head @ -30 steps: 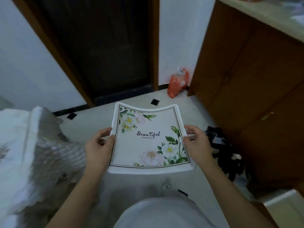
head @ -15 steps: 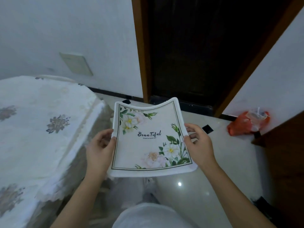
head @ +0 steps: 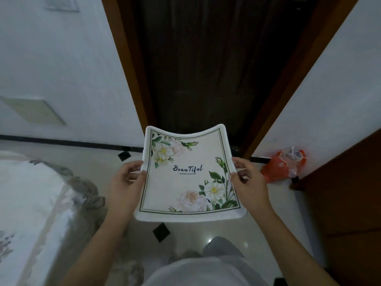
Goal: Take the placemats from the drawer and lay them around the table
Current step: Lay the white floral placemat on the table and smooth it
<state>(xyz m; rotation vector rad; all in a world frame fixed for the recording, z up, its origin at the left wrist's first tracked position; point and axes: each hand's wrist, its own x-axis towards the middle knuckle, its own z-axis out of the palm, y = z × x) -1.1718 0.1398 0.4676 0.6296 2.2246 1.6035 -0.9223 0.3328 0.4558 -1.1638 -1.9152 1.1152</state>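
A white placemat (head: 186, 182) with a green border, printed flowers and the word "Beautiful" hangs flat in front of me, sagging slightly in the middle. My left hand (head: 125, 182) grips its left edge and my right hand (head: 246, 180) grips its right edge, thumbs on top. The table (head: 31, 203), covered with a pale flowered cloth under clear plastic, fills the lower left. The drawer is out of view.
A dark wooden door (head: 206, 69) in a brown frame stands straight ahead. An orange plastic bag (head: 280, 168) lies on the floor by the wall at right. A brown wooden cabinet (head: 350, 203) stands at the right. Glossy pale floor tiles (head: 206, 234) lie beneath me.
The view has swung left from the cabinet toward the door and table. Both hands keep the same hold on the placemat.
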